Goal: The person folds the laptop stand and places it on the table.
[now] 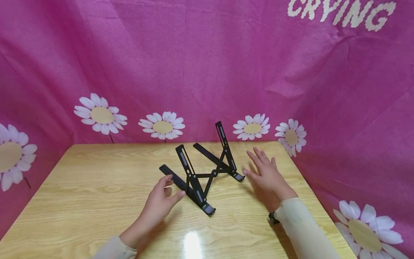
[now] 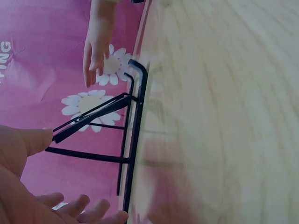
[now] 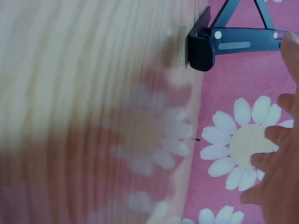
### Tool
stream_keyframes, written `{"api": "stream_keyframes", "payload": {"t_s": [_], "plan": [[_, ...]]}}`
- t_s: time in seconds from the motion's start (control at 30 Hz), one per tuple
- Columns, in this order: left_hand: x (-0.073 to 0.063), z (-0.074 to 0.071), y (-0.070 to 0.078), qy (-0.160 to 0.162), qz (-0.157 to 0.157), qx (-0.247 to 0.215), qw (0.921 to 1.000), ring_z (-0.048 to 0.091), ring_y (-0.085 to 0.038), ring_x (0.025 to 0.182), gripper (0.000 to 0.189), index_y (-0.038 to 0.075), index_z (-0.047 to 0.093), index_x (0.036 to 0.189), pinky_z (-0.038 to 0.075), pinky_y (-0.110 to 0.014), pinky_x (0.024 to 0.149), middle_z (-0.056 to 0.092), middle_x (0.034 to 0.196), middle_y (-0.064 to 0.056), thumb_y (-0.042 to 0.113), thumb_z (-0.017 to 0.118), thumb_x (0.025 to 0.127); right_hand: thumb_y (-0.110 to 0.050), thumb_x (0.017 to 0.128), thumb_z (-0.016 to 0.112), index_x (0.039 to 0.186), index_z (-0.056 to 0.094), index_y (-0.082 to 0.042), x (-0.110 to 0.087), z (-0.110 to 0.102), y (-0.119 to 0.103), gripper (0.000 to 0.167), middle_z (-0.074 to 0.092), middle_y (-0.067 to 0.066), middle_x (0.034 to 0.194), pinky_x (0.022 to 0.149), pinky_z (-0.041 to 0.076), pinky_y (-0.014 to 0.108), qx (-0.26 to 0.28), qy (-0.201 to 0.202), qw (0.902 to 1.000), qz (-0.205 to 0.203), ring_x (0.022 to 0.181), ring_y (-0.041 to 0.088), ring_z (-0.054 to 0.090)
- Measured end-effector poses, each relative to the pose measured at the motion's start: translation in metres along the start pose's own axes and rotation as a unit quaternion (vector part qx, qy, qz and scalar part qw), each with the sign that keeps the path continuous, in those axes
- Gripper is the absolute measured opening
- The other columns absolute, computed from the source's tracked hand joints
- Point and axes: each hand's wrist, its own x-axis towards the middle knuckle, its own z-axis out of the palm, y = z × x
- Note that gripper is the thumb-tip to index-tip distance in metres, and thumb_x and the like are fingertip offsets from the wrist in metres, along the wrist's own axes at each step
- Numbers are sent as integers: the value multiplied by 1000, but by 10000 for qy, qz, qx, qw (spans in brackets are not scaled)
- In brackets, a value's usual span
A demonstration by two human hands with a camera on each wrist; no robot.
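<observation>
A black folding laptop stand [image 1: 198, 190] stands unfolded on the wooden table, its two slotted arms tilted up and crossed links joining its sides. My left hand [image 1: 160, 199] hovers beside the stand's left side, thumb and fingers spread apart. In the left wrist view, the left thumb [image 2: 37, 141] lies close to the tip of a raised arm; whether they touch, I cannot tell. On the other side, my right hand [image 1: 268, 176] is held with fingers extended, near the right front lip. The right wrist view shows that lip and a slotted arm [image 3: 252, 39] up close.
The light wood table [image 1: 106, 190] carries the stand near its middle. A pink cloth [image 1: 194, 64] printed with white daisies and lettering hangs behind and along both sides. Something dark, like a watch [image 1: 274, 218], is at the right wrist.
</observation>
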Motion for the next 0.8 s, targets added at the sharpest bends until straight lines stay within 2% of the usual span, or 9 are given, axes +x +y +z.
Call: {"api": "stream_keyframes", "payload": {"t_s": [0.17,0.23,0.37,0.43,0.53,0.6,0.73,0.8], "plan": [[-1,8,-1,-41,-116,-349,9993,68,-29,110,58,2,51,139,58,-44,92,67,125,-14,27,77,94,-56,103,52,165,22,-27,8,6,1,74,18,11,171,121,-3,70,386,-200,9988,222,157,39,10],[-2,11,-1,-100,-165,-501,9986,70,-24,102,47,2,56,131,59,-38,86,70,115,-10,24,76,95,-53,105,50,164,27,-22,11,9,1,70,23,14,169,121,0,71,316,-229,9990,198,156,40,15],[-3,18,0,-276,-151,-752,9967,69,-19,92,32,-1,64,119,59,-32,79,70,105,-9,19,74,96,-44,108,49,161,34,-16,18,15,0,62,31,17,165,121,6,70,39,-293,9995,90,152,41,26],[-3,20,1,-335,-114,-765,9964,68,-18,90,30,-1,67,118,59,-31,78,70,103,-9,18,72,96,-38,108,51,160,36,-15,20,18,0,59,35,17,163,122,12,68,209,-311,9993,95,150,41,30],[-2,25,1,-356,-80,-798,9961,68,-18,91,31,-1,68,122,59,-31,79,72,103,-9,16,71,97,-31,107,54,159,36,-15,25,20,-2,57,38,16,161,122,23,62,857,-337,9954,252,148,40,35],[-1,29,2,-383,-98,-935,9948,69,-20,94,33,-2,67,126,59,-33,80,72,106,-10,16,70,98,-28,107,55,158,39,-13,29,20,-5,55,42,17,158,120,29,60,1085,-362,9930,309,146,40,38],[2,38,2,-583,-198,-1483,9870,68,-25,101,42,-8,59,135,61,-39,82,70,115,-18,11,67,99,-26,108,54,155,44,-9,38,21,-10,51,47,19,154,119,31,60,1217,-470,9907,391,144,41,41],[2,44,2,-704,-229,-1757,9817,67,-27,106,44,-11,56,137,61,-40,84,68,119,-22,7,66,98,-25,109,51,155,43,-11,41,22,-13,49,47,17,155,121,30,59,1758,-617,9806,609,144,38,42]]}}
